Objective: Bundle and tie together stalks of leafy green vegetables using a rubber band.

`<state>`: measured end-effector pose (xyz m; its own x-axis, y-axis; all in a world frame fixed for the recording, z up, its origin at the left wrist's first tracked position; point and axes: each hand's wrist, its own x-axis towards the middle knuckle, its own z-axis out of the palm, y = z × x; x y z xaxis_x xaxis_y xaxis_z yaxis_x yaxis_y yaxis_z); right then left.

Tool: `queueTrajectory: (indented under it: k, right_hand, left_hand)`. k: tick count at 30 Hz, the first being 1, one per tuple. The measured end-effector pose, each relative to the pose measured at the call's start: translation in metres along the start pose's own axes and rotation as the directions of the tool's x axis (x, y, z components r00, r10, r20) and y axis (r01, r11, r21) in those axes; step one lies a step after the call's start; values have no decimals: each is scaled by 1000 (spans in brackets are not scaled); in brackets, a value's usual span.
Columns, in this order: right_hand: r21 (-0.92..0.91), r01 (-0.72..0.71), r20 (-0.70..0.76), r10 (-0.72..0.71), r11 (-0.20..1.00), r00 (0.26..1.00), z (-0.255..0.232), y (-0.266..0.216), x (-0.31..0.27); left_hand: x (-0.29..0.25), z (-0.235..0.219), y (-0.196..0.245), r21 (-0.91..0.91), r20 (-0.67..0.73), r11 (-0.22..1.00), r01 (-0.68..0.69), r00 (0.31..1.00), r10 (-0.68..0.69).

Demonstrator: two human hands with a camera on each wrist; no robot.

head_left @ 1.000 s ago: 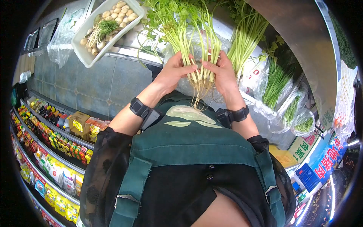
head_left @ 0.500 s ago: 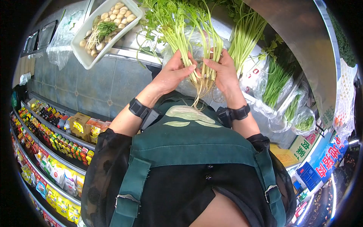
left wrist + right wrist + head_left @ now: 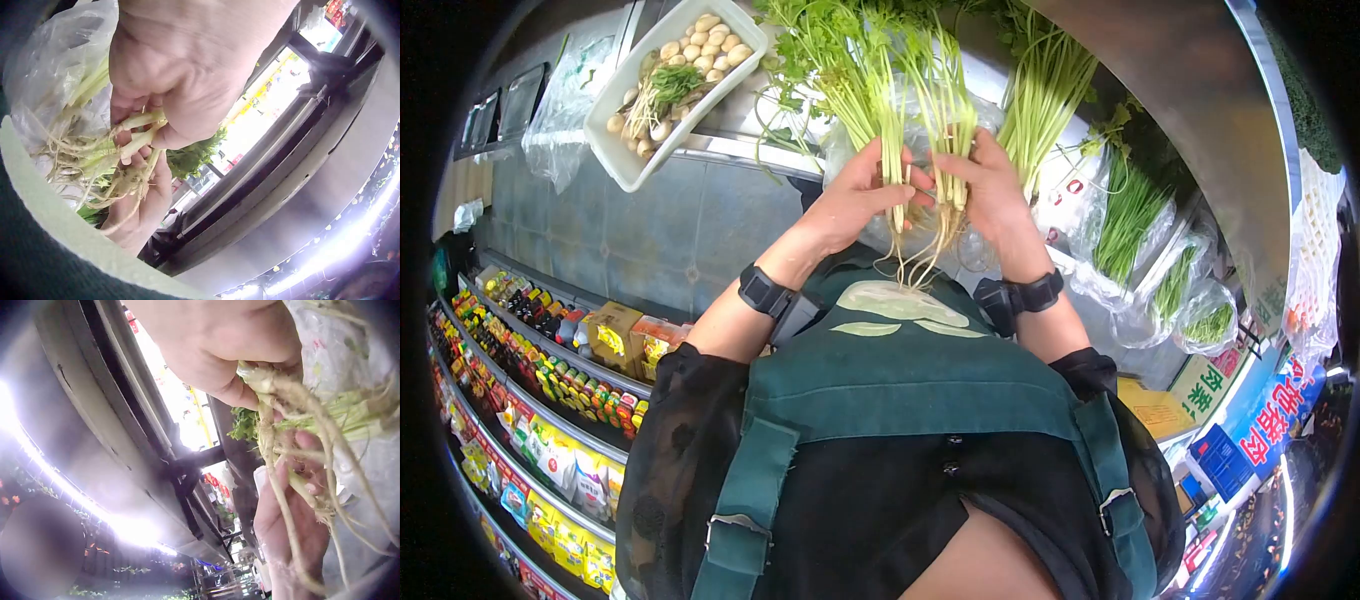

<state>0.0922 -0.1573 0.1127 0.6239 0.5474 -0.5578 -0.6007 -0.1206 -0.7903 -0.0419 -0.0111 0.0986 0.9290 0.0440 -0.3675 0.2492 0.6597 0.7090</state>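
Note:
Green celery stalks with pale roots are parted into two handfuls, their leafy tops pointing away from me. My left hand (image 3: pixel 858 205) grips the left handful of celery (image 3: pixel 892 165), thumb laid across the stalks just above the roots. Around the right handful (image 3: pixel 951 150) my right hand (image 3: pixel 998 195) has its fingers curled, with the thumb pressing from the front. Long thin roots (image 3: pixel 920 268) dangle below both hands over the apron. Seen from the right wrist, thick brownish roots (image 3: pixel 319 419) stick out under the thumb. A clear plastic bag (image 3: pixel 59 62) lies beneath the celery.
Another bunch of celery stalks (image 3: pixel 1045 110) lies to the right on the counter, then bagged green chives (image 3: pixel 1128 225) and smaller bagged greens (image 3: pixel 1206 325). At upper left stands a white tub (image 3: pixel 622 165) of round pale vegetables. Grocery shelves (image 3: pixel 530 400) line the left side.
The two handfuls of celery have come apart at the roots, the left one moving slightly left. A gap now shows between the stalks. Both hands keep their grip.

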Motion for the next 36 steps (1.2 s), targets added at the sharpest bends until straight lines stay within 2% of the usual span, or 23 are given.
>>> queueTrajectory:
  k: [2, 6, 7, 8, 9, 10, 12, 15, 17, 20, 22, 23, 25, 26, 27, 28, 29, 30, 31, 32, 33, 35, 36]
  right_hand:
    - [40, 31, 76, -34, 999, 996, 10, 5, 1]
    - [47, 6, 65, -9, 999, 998, 8, 4, 2]
    - [1, 30, 68, -30, 1000, 997, 12, 5, 1]
    - [-45, 54, 74, -51, 998, 996, 16, 5, 1]
    - [-45, 54, 74, -50, 998, 996, 19, 8, 2]
    - [-118, 103, 62, -96, 988, 993, 21, 11, 3]
    - [-191, 150, 54, -142, 970, 988, 22, 11, 4]
    - [-181, 86, 58, -76, 980, 995, 21, 7, 4]
    - [-14, -2, 75, 3, 1000, 997, 16, 6, 5]
    - [-37, 32, 46, -30, 999, 998, 10, 2, 4]
    - [-41, -1, 38, 2, 999, 999, 5, 0, 4]
    - [-47, -1, 38, 3, 999, 999, 2, -4, 1]
    - [-55, -1, 40, 4, 998, 999, -1, -6, 0]
    - [-37, 35, 61, -33, 999, 998, -2, -5, 0]
    - [-20, 70, 79, -68, 997, 995, -3, -4, 0]
    - [-19, 71, 79, -69, 997, 994, -3, -4, -1]
    - [-15, 63, 75, -62, 998, 995, -2, -5, -2]
    - [-10, 54, 71, -53, 998, 996, -2, -5, -3]
    - [-11, 54, 71, -53, 999, 996, -2, -6, -4]
    - [-4, 32, 72, -31, 999, 997, -2, -6, -5]
    - [3, 10, 76, -10, 1000, 997, -1, -6, -5]
    - [23, 2, 83, -4, 1000, 997, 0, -5, -6]
    - [46, -5, 86, 1, 999, 996, 1, -5, -6]
  left_hand:
    - [1, 3, 3, -39, 30, 996, 83, 996, -82]
    - [8, -5, -11, -71, 60, 996, 61, 997, -57]
    - [9, -3, -15, 236, 1, 971, 33, 999, -34]
    - [10, -1, -17, 523, -48, 852, 19, 999, 8]
    - [10, 2, -16, 473, -18, 880, -46, 998, 62]
    - [10, 3, -13, 473, -18, 880, -47, 998, 63]
    - [11, 6, -5, 779, 16, 625, -39, 999, 42]
    - [8, 4, 7, 761, 81, 646, -51, 997, -16]
    - [4, -3, 14, 752, 114, 657, -55, 992, -47]
    - [-3, -22, 31, 671, 128, 736, -96, 992, 12]
    - [-7, -42, 47, 767, -140, 640, 36, 984, 112]
    - [-7, -56, 51, 768, -139, 639, 38, 984, 109]
    - [-8, -84, 57, 780, -293, 625, 31, 901, 321]
    - [-7, -95, 59, 782, -293, 622, 32, 900, 322]
    - [-5, -102, 61, 971, -126, 238, -7, 833, 539]
    - [-2, -107, 60, 981, 117, -193, 16, 747, 655]
    - [5, -106, 52, 982, 169, -180, -58, 699, 695]
    - [7, -95, 50, 982, 169, -180, -58, 699, 695]
    - [8, -82, 49, 970, -84, 233, -67, 810, 581]
    - [9, -70, 46, 796, -268, 605, -5, 893, 360]
    - [15, -61, 42, 718, -258, 695, 35, 941, 220]
    - [27, -35, 32, 506, -214, 863, 10, 970, 114]
    - [34, -25, 25, 503, -217, 864, 9, 969, 117]
